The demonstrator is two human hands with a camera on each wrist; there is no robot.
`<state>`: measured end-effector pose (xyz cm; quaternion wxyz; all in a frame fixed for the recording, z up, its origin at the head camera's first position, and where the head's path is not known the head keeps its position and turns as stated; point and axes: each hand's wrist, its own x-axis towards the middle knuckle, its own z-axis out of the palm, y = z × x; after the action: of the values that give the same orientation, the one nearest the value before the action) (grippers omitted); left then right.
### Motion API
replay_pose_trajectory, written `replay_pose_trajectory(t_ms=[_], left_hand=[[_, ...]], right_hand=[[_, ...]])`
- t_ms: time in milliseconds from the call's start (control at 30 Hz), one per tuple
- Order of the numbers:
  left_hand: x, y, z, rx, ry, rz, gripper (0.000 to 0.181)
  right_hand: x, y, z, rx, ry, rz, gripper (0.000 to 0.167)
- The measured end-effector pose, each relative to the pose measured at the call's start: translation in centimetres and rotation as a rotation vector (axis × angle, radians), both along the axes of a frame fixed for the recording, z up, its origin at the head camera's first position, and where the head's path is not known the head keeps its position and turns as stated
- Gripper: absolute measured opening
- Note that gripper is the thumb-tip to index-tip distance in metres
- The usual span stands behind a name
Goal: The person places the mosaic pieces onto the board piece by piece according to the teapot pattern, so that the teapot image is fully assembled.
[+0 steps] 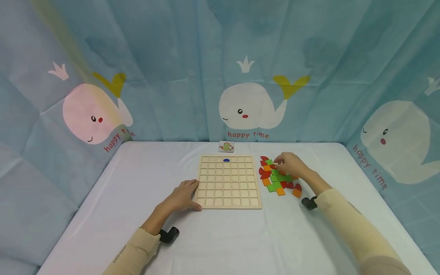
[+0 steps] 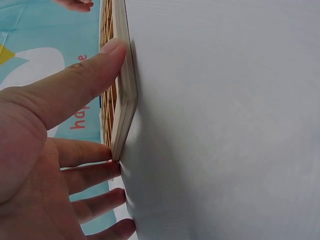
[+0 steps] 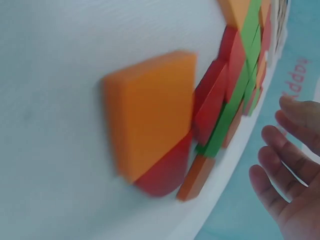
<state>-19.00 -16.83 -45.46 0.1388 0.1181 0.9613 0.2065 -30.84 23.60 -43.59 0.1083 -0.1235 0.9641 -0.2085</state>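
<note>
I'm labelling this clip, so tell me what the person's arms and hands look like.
The left sleeve and right sleeve are cream, with dark markings too small to read. A black device sits at each wrist. The left hand and right hand wear no gloves.

A small booth closed by curtains is seen, and it appears to be arranged as a recording corner; whether it is placed in a home, a lab or an office cannot be told. The white-covered table (image 1: pixel 110 179) is surrounded at the back and on both sides by light-blue fabric (image 1: pixel 165 110). On it, cartoon whales (image 1: pixel 240 103) and the red words "happy time" (image 1: pixel 238 135) are printed, so a nursery-like look is given. A wooden grid board (image 1: pixel 228 185) and flat coloured pieces (image 1: pixel 276 178) are laid out. By wrist-worn black devices (image 1: pixel 169 235), a recording set-up is suggested.
</note>
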Motion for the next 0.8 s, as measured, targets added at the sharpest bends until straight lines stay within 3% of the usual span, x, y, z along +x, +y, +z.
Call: replay_pose_trajectory(t_ms=[333, 500, 800], left_hand=[[0.1, 0.1, 0.1, -0.011, 0.004, -0.007, 0.096], [0.1, 0.0, -0.1, 0.002, -0.01, 0.007, 0.095], [0.1, 0.1, -0.3, 0.005, 0.0, 0.012, 0.095]], right_hand=[[-0.3, 1.1, -0.4, -0.017, -0.01, -0.035, 0.029], [-1.4, -0.1, -0.8, -0.027, -0.023, -0.042, 0.03], [-2.9, -2.8, -0.6, -0.007, 0.041, -0.005, 0.032]])
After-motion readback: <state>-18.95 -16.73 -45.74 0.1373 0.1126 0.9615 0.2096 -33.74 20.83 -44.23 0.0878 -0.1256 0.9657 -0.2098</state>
